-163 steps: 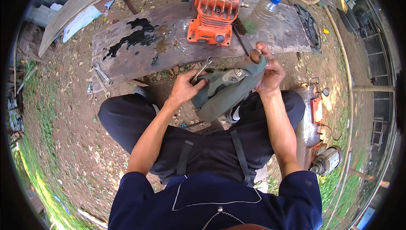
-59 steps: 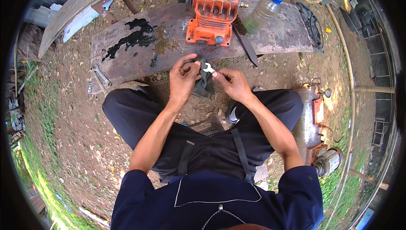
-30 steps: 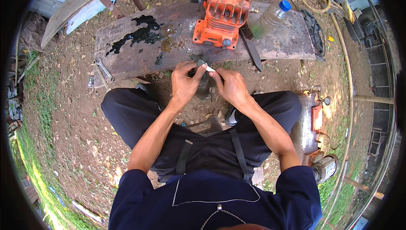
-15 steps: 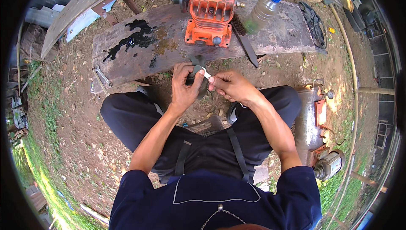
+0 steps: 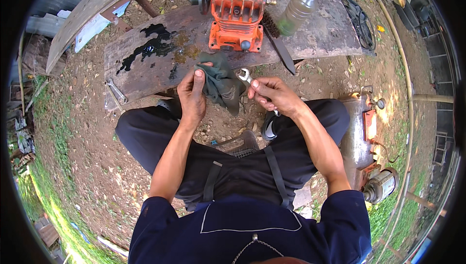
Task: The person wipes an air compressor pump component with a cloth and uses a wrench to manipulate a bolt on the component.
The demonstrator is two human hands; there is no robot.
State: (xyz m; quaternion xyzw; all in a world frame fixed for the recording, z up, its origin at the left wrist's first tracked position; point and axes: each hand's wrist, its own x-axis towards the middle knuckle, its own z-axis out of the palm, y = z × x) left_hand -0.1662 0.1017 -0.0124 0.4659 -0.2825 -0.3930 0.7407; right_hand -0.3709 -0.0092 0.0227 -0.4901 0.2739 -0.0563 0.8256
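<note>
A dark green rag hangs from my left hand, pinched between thumb and fingers. In my right hand is a silver wrench, its open jaw pointing up and left, just right of the rag and apart from it. The wrench's other end shows below my fingers. Beyond my hands, an orange compressor pump with cooling fins stands on a worn wooden bench. A wire brush lies against its right side, its dark handle reaching past the bench's near edge.
Behind the brush stands a plastic bottle with a blue cap. Dark oil is spilled on the bench's left part, and another wrench lies at its left corner. A metal tank with a gauge sits on the ground at right.
My hands have drawn apart. The wrench's jaw has come out of the rag, which now hangs loosely from my left hand.
</note>
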